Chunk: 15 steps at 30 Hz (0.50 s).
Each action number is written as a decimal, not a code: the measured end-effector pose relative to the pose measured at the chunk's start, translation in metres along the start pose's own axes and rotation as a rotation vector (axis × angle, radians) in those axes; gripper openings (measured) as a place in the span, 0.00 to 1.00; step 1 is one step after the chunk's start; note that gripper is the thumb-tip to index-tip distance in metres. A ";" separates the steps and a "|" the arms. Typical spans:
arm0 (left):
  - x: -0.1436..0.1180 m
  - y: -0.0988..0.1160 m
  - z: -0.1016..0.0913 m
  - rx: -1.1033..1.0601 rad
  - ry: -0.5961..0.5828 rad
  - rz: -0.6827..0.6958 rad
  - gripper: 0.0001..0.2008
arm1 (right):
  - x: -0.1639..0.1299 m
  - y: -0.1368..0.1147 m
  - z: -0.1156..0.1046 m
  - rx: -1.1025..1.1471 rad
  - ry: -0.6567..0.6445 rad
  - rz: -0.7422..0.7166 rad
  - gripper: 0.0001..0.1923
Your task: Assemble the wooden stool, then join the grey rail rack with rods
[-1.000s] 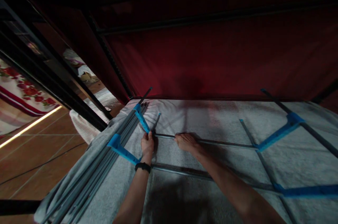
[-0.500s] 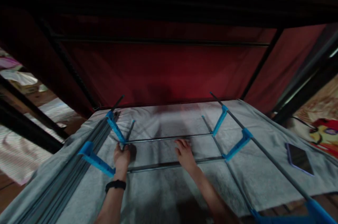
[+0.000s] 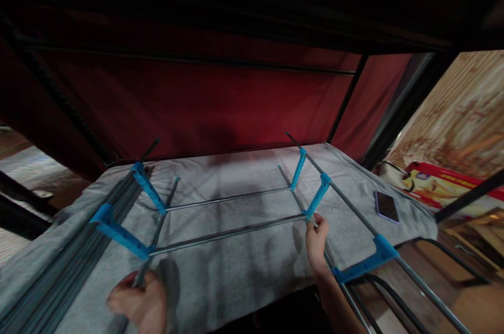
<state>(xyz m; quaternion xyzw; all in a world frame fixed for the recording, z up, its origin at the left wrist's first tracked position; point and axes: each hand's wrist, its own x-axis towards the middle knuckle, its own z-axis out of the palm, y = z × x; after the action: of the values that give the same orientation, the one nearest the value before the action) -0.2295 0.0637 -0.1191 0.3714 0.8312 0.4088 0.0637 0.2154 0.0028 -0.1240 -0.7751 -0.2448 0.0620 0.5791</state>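
Observation:
A frame of grey metal tubes and blue plastic connectors lies across the grey cloth. My left hand point(image 3: 139, 297) is closed around the near part of the left metal tube point(image 3: 158, 230), just below a blue connector point(image 3: 123, 237). On the other side, my right hand point(image 3: 317, 242) pinches the right metal tube point(image 3: 298, 201) close under another blue connector point(image 3: 318, 196). Two crossbars, the nearer one point(image 3: 228, 234) and the farther one point(image 3: 228, 199), join the two sides. Part of the right tube is hidden behind my right hand and forearm.
A bundle of loose grey tubes point(image 3: 74, 265) lies along the left of the cloth-covered surface point(image 3: 236, 286). A phone point(image 3: 386, 206) rests at the right. Red fabric point(image 3: 236, 108) hangs behind, with dark metal posts point(image 3: 348, 95) around. A red and yellow box point(image 3: 429, 179) stands beyond the right edge.
My left hand has moved nearer along the left tube. My right hand has gone from beside the crossbars to the right tube. The view has turned to the right.

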 end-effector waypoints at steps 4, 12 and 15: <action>0.021 0.001 -0.002 -0.116 -0.142 -0.069 0.29 | 0.031 0.011 -0.001 0.013 -0.083 0.048 0.31; 0.044 0.021 -0.004 0.028 -0.301 0.087 0.08 | 0.065 0.021 0.012 -0.040 -0.305 0.012 0.30; 0.041 0.036 -0.005 0.034 -0.244 0.098 0.07 | 0.078 0.021 0.009 -0.064 -0.275 -0.013 0.32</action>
<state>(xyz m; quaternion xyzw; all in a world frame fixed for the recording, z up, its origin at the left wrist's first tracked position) -0.2400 0.1020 -0.0816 0.4597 0.8049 0.3490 0.1378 0.2868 0.0414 -0.1320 -0.7757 -0.3287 0.1561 0.5156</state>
